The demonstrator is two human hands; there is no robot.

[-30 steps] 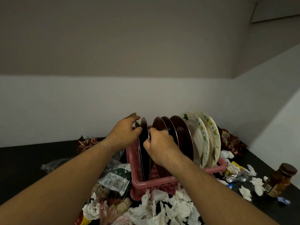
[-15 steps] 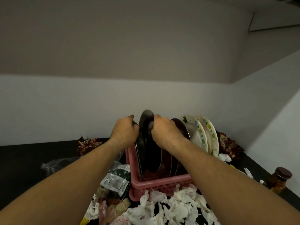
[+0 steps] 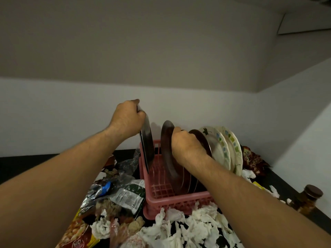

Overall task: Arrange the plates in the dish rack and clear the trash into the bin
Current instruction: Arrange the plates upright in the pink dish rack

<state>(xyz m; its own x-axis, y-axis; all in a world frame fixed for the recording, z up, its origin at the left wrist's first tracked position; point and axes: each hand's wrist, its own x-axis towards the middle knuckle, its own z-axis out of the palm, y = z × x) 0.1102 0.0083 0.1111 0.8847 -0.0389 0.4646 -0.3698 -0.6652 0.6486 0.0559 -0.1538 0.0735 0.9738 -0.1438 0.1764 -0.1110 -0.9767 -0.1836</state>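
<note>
Steel plate (image 3: pixel 148 140) near-upright, edge-on | left hand (image 3: pixel 127 119) grips its rim | right hand (image 3: pixel 186 146) grips racked plate (image 3: pixel 166 140)

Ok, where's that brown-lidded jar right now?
In the head view the jar stands at the far right on the dark counter, right of the pink dish rack, with scraps of white tissue just left of it.
</note>
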